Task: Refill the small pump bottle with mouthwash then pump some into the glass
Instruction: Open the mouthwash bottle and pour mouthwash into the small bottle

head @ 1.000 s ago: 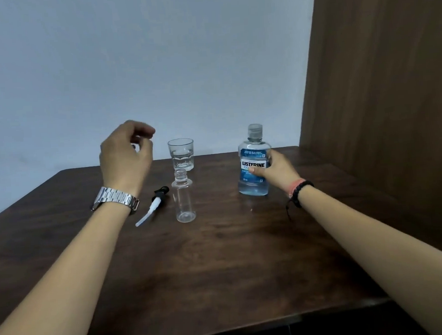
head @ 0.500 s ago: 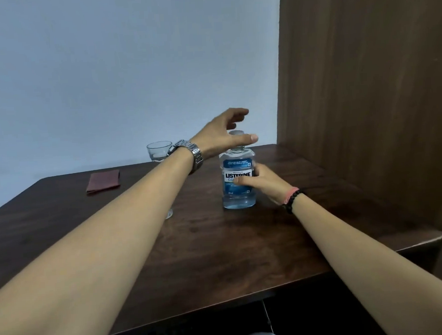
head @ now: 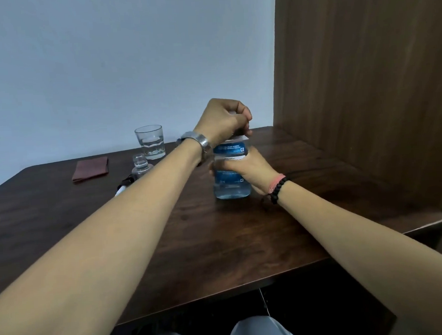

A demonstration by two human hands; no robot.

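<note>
The blue-labelled mouthwash bottle (head: pixel 232 190) stands upright on the dark wooden table (head: pixel 219 245). My right hand (head: pixel 248 169) grips its body from the right side. My left hand (head: pixel 222 120) is closed over its cap, which is hidden under the fingers. The small clear pump bottle (head: pixel 140 164) stands uncapped to the left, partly behind my left forearm. Its pump head (head: pixel 125 186), black with a white tube, lies on the table beside it. The glass (head: pixel 150 142) stands behind the small bottle with a little clear liquid in it.
A folded maroon cloth (head: pixel 90 168) lies at the back left of the table. A wooden panel (head: pixel 364 81) rises along the table's right side. The table's front edge is near my knees.
My left hand has dropped from hovering over the mouthwash bottle and closed on its cap. The right hand has wrapped further around the bottle's body. The bottle has turned, label facing away.
</note>
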